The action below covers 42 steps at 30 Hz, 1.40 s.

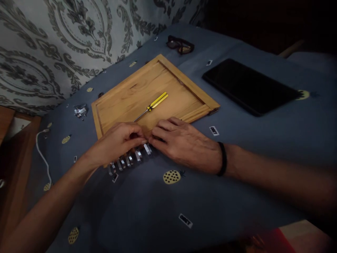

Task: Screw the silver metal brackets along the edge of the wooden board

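Note:
A framed wooden panel lies on the blue patterned cloth, with a yellow-handled screwdriver resting on it. Several shiny metal pieces stand in a row along the panel's near edge. My left hand is at this edge, thumb and forefinger pinched together above the row; what they hold is too small to name. Beside it, my right hand has its fingers bent over the same edge, their tips meeting close to the left fingertips. Whatever the right fingertips grip is hidden.
A black tablet lies at the right, and dark glasses rest at the back. Small metal parts sit left of the panel. A white cable lies at the far left, near the patterned wall covering.

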Motion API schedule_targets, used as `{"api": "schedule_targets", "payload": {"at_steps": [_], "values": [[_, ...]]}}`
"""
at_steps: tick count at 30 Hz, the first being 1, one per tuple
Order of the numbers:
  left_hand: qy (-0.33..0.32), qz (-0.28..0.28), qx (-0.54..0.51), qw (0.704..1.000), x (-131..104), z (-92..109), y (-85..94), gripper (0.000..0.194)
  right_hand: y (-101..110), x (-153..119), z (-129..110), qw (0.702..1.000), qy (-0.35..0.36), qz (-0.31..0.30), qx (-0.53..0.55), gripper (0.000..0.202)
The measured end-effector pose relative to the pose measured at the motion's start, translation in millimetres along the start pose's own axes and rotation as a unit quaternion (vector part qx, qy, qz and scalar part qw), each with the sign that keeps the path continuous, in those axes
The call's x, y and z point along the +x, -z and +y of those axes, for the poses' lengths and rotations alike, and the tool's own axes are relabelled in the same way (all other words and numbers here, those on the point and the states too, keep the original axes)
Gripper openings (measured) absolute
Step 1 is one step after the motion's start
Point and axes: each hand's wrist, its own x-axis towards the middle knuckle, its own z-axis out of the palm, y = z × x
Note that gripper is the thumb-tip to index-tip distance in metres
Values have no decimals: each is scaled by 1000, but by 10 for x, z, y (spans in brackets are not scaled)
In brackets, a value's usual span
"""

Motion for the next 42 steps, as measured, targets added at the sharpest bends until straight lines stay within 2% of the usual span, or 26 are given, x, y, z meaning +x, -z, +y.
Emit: {"api": "schedule_targets", "payload": {"at_steps": [9,23,42], "values": [[39,-12,-40,998,37,-61,-28,24,-7,0,1,1000,0,10,11,14],[80,-8,-40,996,40,-35,-49,25,-3,4,-2,1000,-5,-7,10,13],[53,29,-81,995,-5,-4,-97,25,-25,3,-2,1000,2,17,-3,11]]}}
